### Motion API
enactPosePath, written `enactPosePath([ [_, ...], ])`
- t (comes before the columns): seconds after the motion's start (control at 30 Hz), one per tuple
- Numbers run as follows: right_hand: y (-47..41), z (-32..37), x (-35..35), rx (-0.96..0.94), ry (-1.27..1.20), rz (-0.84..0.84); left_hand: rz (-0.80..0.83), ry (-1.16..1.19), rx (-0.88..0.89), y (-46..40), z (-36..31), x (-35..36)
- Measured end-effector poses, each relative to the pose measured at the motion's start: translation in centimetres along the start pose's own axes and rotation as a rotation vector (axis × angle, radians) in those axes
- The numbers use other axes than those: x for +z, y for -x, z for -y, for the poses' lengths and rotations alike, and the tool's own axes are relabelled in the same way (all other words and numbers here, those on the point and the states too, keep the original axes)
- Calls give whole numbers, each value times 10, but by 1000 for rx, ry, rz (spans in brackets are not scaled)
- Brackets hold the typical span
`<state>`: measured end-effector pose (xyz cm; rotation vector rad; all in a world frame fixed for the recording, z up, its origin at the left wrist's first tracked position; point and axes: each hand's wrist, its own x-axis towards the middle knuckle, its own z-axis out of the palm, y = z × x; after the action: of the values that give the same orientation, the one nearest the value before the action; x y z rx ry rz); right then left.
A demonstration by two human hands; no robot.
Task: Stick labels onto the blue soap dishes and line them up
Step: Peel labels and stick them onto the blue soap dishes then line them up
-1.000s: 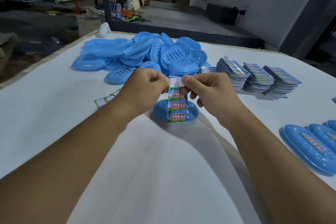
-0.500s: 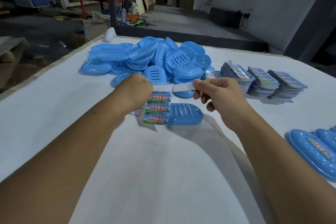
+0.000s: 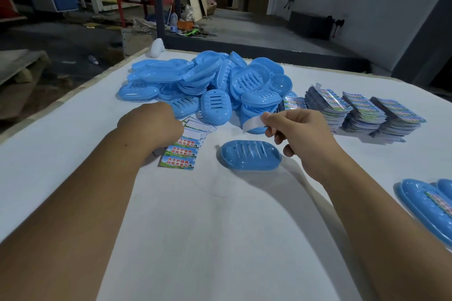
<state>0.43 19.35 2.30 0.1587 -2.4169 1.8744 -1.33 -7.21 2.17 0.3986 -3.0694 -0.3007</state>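
One blue soap dish [image 3: 250, 154] lies slotted side up on the white table [image 3: 220, 239], between my two hands. My right hand [image 3: 300, 134] hovers just above and to the right of it and pinches a peeled label strip [image 3: 253, 122], whose white back faces me. My left hand [image 3: 151, 127] is to the left of the dish, with its fingers curled over the top end of a printed label sheet [image 3: 179, 155]. That sheet lies flat on the table, partly over some used backing papers [image 3: 199, 127].
A big heap of unlabelled blue dishes [image 3: 208, 80] fills the far middle of the table. Several stacks of label sheets [image 3: 362, 112] stand at the right. Labelled dishes [image 3: 430, 208] lie at the right edge. A white object [image 3: 157, 47] sits at the far corner.
My left hand moved left with the label sheet, off the dish and down onto the table. The strip in my right hand has come away from the sheet. The dish now lies uncovered.
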Motion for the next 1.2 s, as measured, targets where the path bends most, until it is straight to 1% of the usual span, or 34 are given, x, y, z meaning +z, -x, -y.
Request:
enactPosePath([
  [0.1,0,-1,2,-2,-1,-2,-130,-32,-40,2,-1,3],
  [0.13,1,-1,3,-4,-1,-7,-183,-4,-33,4,-4,2],
  [0.17,1,-2,4,-7,6,-18,-228,68,-8,6,-9,2],
  [0.23,0,-5,7,-28,48,-60,-259,339,90,16,-23,0],
  [0.3,0,-7,11,-92,132,-108,-166,660,203,30,-41,-1],
  [0.33,0,-8,13,-131,166,-121,-101,780,251,37,-50,0],
  [0.4,1,-9,16,-188,180,-131,-8,921,304,47,-62,4],
  [0.5,0,-8,17,-228,174,-130,63,1028,289,52,-71,11],
  [0.63,2,-7,18,-243,164,-126,90,1066,251,55,-72,12],
  [1.0,2,-7,16,-230,90,-77,144,1114,244,51,-71,13],
  [1.2,2,-7,16,-220,67,-42,81,1122,240,49,-72,13],
])
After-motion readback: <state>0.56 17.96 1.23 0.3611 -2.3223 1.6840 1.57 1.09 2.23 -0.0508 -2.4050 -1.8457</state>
